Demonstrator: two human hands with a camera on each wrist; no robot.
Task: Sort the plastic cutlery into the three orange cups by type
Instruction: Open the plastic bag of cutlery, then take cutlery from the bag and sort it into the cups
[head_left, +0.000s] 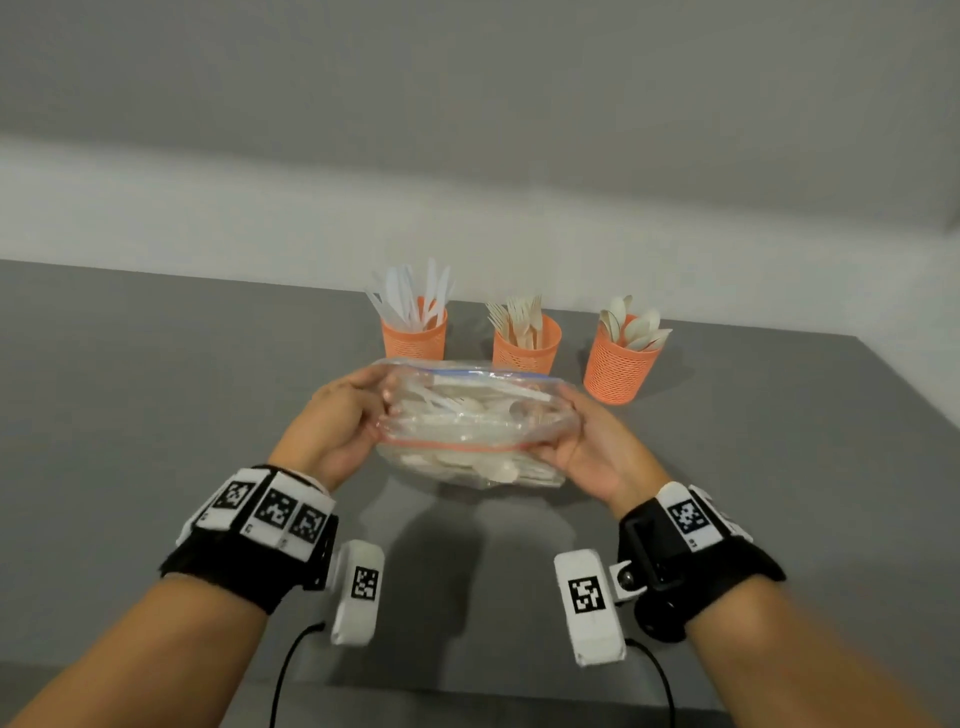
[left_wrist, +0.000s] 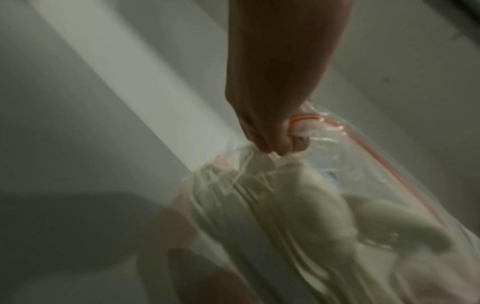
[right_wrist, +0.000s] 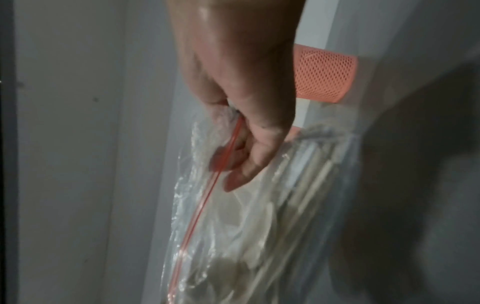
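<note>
A clear zip bag (head_left: 470, 423) stuffed with pale plastic cutlery is held just above a grey table (head_left: 156, 395) by both hands; its left end is gripped by the left hand (head_left: 332, 421), whose fingers are curled round the plastic, and its right end is pinched by the right hand (head_left: 592, 447), thumb over the red seal strip (head_left: 457, 446); a blue strip is seen along the far lip of the bag, apart from the red one, so the mouth is open. In the right wrist view the bag (right_wrist: 259, 226) is seen with the red strip (right_wrist: 207, 195) caught under the thumb; in the left wrist view the bunched bag (left_wrist: 272, 205) is blurred, and little more can be made out there.

Three orange mesh cups are lined up on the table just beyond the bag; the left cup (head_left: 414, 338) is filled with white knives, the middle cup (head_left: 527, 349) with forks, the right cup (head_left: 621, 369) with spoons; all three stand upright and apart from each other.

The table is matte and dark grey, its far edge set against a pale wall (head_left: 467, 130); a lighter band is seen running along the base of the wall; shadows of the hands and bag are cast on the tabletop below them. Black wrist straps with white coded markers are worn on both forearms.
</note>
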